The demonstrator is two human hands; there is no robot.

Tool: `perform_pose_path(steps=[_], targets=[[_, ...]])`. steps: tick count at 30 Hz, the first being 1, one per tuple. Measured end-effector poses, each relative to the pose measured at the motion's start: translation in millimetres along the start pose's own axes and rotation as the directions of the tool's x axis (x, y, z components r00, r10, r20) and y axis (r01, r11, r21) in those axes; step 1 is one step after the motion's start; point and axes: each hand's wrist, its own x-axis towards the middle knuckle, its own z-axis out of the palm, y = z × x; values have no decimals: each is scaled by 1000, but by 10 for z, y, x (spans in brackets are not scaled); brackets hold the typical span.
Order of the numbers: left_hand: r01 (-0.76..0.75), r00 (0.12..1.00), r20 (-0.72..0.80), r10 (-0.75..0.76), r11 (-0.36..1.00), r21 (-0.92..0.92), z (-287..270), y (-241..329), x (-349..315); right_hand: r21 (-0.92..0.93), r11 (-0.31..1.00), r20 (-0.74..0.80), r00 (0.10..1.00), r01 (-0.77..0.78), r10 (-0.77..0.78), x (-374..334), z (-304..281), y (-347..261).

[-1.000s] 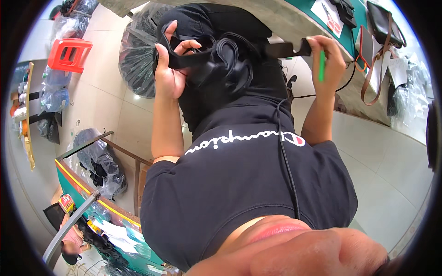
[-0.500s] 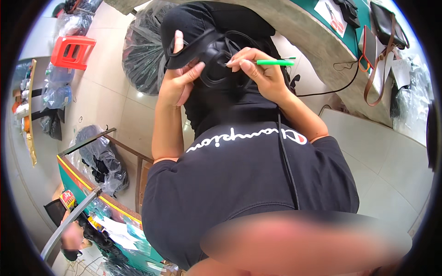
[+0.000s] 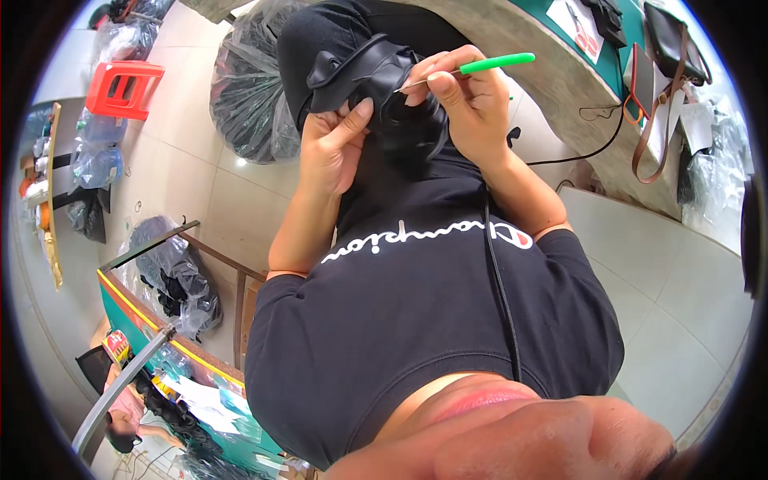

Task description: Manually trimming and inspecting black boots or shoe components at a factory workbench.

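A soft, shiny black leather-like piece, folded and bunched, lies over my black-clad lap. Its full shape is lost in the folds. My left hand grips its near left side, thumb on top and the other fingers mostly tucked under it. Between the fingertips of my right hand is a thin metal tool with a bright green handle. Its slim shaft slants down to the left, and the tip is at the black piece, close to my left thumb. Whether the tip goes into the material I cannot tell.
Beyond my knee stands a clear plastic bag with dark contents. A red stool is at far left. On the right, a green-topped table bears scissors and a black bag. Another person is at lower left.
My left hand has shifted right, and its raised finger is now down. The black piece is turned and folded differently. My right hand has moved right, with the tool's handle end tilted higher.
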Motion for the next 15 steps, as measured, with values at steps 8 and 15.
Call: perform_pose_path(steps=[8,15], targets=[[43,999,-26,-44,998,-49,86,44,24,-141,990,102,995,10,4,34,-10,12],[80,996,-38,-79,996,29,32,39,14,-304,926,145,972,224,-187,89,-43,55]])
